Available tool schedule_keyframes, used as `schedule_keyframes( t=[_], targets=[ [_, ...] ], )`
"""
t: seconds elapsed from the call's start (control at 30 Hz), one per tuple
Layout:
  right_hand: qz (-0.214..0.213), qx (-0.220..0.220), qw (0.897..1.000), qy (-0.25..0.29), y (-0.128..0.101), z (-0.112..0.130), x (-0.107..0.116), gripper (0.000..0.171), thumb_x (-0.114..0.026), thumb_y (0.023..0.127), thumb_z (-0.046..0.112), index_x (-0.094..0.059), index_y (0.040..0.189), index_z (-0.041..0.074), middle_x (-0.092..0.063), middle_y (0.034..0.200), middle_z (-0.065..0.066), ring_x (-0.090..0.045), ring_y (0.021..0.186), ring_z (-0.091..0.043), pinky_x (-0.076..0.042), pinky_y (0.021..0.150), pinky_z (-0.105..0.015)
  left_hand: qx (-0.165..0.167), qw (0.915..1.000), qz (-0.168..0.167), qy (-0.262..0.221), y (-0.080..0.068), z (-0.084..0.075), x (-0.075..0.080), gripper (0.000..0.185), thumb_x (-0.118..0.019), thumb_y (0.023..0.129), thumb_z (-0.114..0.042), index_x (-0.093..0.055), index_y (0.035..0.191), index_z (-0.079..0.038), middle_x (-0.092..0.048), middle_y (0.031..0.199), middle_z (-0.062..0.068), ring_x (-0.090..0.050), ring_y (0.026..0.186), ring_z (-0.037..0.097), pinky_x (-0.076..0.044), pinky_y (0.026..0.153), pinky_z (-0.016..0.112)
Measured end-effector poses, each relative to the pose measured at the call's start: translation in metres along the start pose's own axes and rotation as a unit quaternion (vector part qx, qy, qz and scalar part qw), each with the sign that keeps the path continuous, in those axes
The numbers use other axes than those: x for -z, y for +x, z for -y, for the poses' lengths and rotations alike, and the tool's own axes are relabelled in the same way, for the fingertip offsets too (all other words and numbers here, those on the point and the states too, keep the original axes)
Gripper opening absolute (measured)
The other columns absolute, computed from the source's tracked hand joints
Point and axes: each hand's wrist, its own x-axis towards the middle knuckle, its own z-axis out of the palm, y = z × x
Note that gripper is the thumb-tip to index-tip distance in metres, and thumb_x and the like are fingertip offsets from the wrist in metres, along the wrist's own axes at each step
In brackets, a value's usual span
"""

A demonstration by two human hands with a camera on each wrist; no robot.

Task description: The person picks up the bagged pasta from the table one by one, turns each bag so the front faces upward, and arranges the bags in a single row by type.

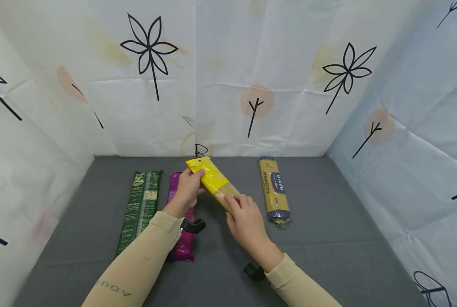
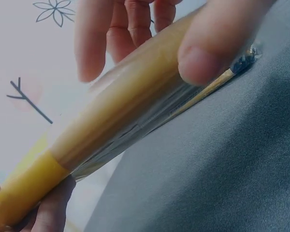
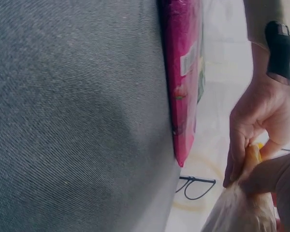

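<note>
A long yellow pasta packet [image 1: 213,181] is held tilted above the grey table [image 1: 328,238]. My left hand [image 1: 188,192] grips its far yellow end, thumb on top. My right hand [image 1: 247,221] holds the near clear end, where the pale strands show. In the left wrist view the yellow pasta packet [image 2: 111,125] runs across the frame with the right hand's fingers [image 2: 217,48] curled over it. In the right wrist view my left hand [image 3: 261,130] pinches the packet's yellow end [image 3: 253,157].
On the table lie a green packet [image 1: 139,207] at the left, a magenta packet [image 1: 182,238] beside it, partly under my left arm, and a yellow-and-blue spaghetti packet [image 1: 274,192] at the right. Printed cloth walls [image 1: 228,85] close three sides.
</note>
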Motion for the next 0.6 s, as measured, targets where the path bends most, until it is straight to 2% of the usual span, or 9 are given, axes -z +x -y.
schedule_keyframes(
  t=[0.2, 0.37, 0.5, 0.6],
  targets=[
    [0.015, -0.053, 0.995, 0.083, 0.001, -0.007, 0.003, 0.051, -0.077, 0.082, 0.029, -0.060, 0.127, 0.013, -0.055, 0.110, -0.004, -0.051, 0.097, -0.021, -0.047, 0.079, -0.037, 0.006, 0.9997, 0.007, -0.022, 0.001, -0.002, 0.004, 0.047, -0.051, 0.102, -0.023, -0.036, 0.142, -0.006, -0.052, 0.130, 0.017, -0.060, 0.111, 0.031, -0.053, 0.085, 0.043],
    [0.049, -0.106, 0.982, 0.150, -0.001, -0.014, 0.004, 0.051, -0.074, 0.086, 0.034, -0.059, 0.129, 0.012, -0.055, 0.112, -0.003, -0.051, 0.099, -0.018, -0.047, 0.078, -0.035, 0.003, 0.9990, 0.020, -0.040, 0.004, 0.000, 0.008, 0.045, -0.050, 0.102, -0.023, -0.036, 0.142, -0.007, -0.054, 0.130, 0.016, -0.061, 0.111, 0.030, -0.053, 0.084, 0.042],
    [0.084, -0.161, 0.958, 0.220, -0.004, -0.020, 0.005, 0.048, -0.070, 0.090, 0.033, -0.057, 0.132, 0.013, -0.055, 0.115, -0.003, -0.055, 0.103, -0.016, -0.049, 0.085, -0.036, -0.001, 0.9987, 0.033, -0.039, 0.005, 0.001, 0.011, 0.045, -0.051, 0.102, -0.025, -0.037, 0.142, -0.009, -0.054, 0.129, 0.014, -0.060, 0.111, 0.028, -0.053, 0.086, 0.041],
    [0.113, -0.202, 0.928, 0.291, -0.006, -0.024, 0.005, 0.051, -0.067, 0.092, 0.036, -0.053, 0.135, 0.014, -0.056, 0.119, -0.003, -0.059, 0.100, -0.016, -0.052, 0.079, -0.033, -0.001, 0.9984, 0.038, -0.041, 0.006, 0.001, 0.012, 0.044, -0.050, 0.102, -0.026, -0.038, 0.142, -0.010, -0.054, 0.128, 0.012, -0.059, 0.112, 0.027, -0.052, 0.088, 0.040]
  ],
)
